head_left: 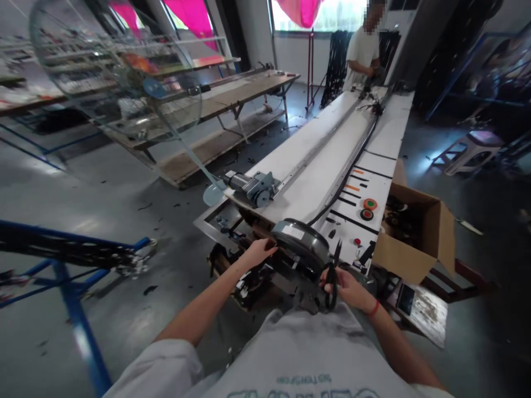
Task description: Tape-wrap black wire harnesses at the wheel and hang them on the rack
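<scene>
A round black reel (pixel 299 236) with a pale label on top sits at the near end of the long white table (pixel 309 190). At its left edge is my left hand (pixel 259 253), fingers bent and pressed together; what they pinch is hidden. My right hand (pixel 350 287) is closed around black scissors (pixel 332 279) to the right of the reel, blades pointing up and away. From the reel a black cable (pixel 327 205) runs along the table toward the far end.
A motor (pixel 251 185) is mounted at the table's near left corner, by a large fan (pixel 155 88). Tape rolls (pixel 369 204) and short strips lie on the right side. An open cardboard box (pixel 415 243) stands beside them. A co-worker (pixel 363 55) stands at the far end.
</scene>
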`<state>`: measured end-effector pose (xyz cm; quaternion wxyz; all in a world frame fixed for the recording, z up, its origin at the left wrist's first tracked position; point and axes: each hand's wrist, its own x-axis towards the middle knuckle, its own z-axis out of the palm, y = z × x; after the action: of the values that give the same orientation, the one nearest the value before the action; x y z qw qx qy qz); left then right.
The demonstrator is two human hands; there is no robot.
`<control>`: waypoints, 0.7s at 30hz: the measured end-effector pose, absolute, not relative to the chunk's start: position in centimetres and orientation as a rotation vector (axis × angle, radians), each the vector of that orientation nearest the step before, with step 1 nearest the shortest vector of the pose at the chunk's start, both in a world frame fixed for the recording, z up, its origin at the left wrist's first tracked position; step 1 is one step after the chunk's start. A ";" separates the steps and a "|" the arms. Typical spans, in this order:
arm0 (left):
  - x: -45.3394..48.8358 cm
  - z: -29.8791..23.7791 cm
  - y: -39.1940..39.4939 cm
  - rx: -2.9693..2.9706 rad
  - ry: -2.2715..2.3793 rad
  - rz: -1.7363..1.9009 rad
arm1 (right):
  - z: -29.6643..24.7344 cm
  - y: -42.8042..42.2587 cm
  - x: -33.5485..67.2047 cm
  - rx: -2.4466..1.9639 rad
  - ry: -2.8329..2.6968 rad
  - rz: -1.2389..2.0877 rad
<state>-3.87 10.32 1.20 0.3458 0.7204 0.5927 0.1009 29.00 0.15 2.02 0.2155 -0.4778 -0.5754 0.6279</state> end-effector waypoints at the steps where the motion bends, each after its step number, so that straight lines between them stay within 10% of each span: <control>1: -3.5 1.6 10.0 1.882 1.564 0.255 | 2.8 -0.7 27.3 -1.069 -1.502 1.983; 7: -2.6 3.9 9.4 1.999 1.596 0.209 | 2.5 1.7 17.0 -0.559 -1.032 2.834; 21: -1.4 -1.3 10.0 1.987 1.571 -0.097 | 0.2 0.7 30.6 -1.677 -1.126 1.443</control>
<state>-1.41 9.99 -1.33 0.2988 0.7480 0.5915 -0.0364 30.59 0.73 0.15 0.3236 -0.6392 -0.4293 0.5499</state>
